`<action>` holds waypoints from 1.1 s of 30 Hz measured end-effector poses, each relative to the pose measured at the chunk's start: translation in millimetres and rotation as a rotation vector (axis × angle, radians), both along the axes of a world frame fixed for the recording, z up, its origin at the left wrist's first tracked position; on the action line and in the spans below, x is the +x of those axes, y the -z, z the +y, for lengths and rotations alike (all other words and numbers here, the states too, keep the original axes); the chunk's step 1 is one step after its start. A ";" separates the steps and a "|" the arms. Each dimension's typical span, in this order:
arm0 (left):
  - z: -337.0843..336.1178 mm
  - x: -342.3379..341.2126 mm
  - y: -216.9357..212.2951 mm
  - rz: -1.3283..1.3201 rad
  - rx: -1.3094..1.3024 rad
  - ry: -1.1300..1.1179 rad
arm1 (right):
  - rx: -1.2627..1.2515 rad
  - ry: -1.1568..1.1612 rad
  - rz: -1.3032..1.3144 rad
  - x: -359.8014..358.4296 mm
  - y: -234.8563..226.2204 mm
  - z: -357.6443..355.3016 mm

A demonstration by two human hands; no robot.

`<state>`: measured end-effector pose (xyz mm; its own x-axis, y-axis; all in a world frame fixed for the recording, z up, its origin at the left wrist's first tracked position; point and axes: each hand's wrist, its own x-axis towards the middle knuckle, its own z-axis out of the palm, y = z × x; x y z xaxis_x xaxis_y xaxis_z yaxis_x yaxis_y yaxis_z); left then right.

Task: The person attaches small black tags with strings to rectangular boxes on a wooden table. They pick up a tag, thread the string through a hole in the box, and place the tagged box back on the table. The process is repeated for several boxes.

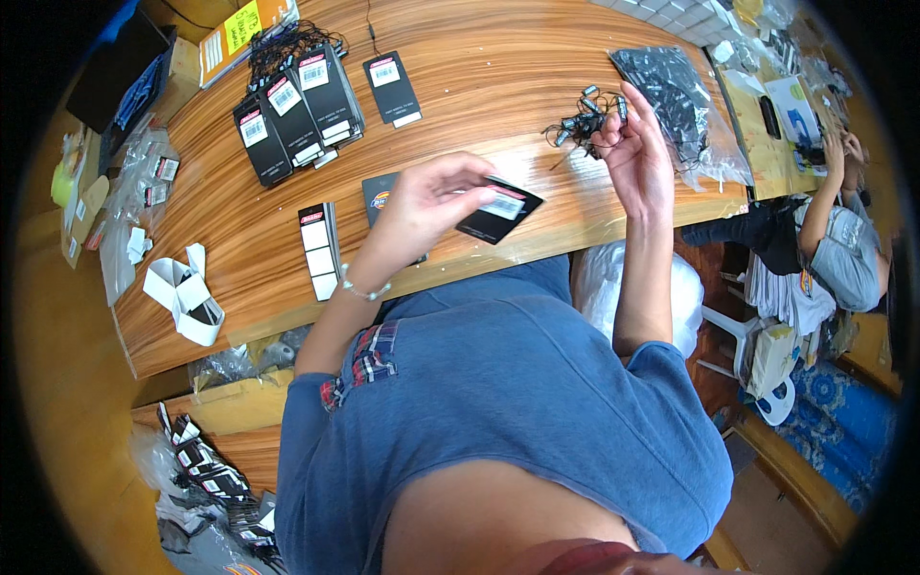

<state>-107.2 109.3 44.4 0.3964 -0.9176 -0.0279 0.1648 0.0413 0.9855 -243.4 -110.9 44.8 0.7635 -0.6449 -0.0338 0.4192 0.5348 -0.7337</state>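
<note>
Two hands are raised over the worktop (pixel 460 86). Left hand (pixel 431 201) pinches a black tag (pixel 498 213) by its edge; right hand (pixel 637 153) grasps a tangle of black strings (pixel 580 125) with small fasteners. Judged step: stringing the tag. Next calls for freeing one string and aligning it with the tag. Finished tags (pixel 297 105) lie well apart.

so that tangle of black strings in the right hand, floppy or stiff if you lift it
Probably floppy: the tangle of black strings droops in loose loops from the right hand. Likely light, since fingertips alone hold it. Its loops may snag each other and come up as a clump.
</note>
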 end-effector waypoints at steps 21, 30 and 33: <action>-48.7 -9.0 1.5 0.068 -0.015 0.111 | -0.256 -0.056 0.132 27.4 -5.9 41.6; -40.2 -11.9 -3.1 -0.046 0.126 0.219 | -0.139 0.242 0.034 27.8 -1.7 -21.4; -39.6 -13.1 1.3 -0.087 0.109 0.214 | -0.067 0.256 -0.030 27.4 -6.8 -35.2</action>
<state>-120.3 69.7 43.2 0.1986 -0.9744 -0.1053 0.0730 -0.0925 0.9930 -216.0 -146.0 51.6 0.5751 -0.8173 0.0360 0.5567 0.3587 -0.7493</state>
